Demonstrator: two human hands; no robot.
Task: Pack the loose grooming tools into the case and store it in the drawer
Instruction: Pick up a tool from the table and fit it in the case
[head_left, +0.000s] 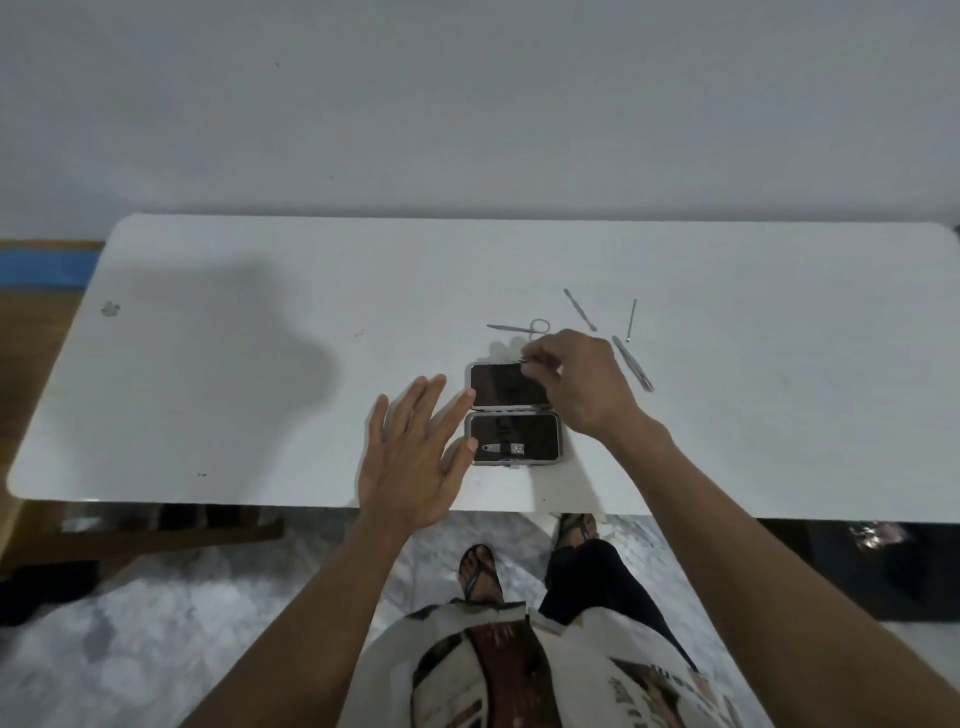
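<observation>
Case (514, 413) lies open near the desk's (260, 364) front edge; my right hand (582, 384) pinches a thin metal tool (524, 362) over it, my left hand (415, 457) flat, fingers spread.

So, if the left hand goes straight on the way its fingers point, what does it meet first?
Probably the open case: the left hand points up and to the right, its fingertips already at the case's left edge. Its height above the table is unclear.
</observation>
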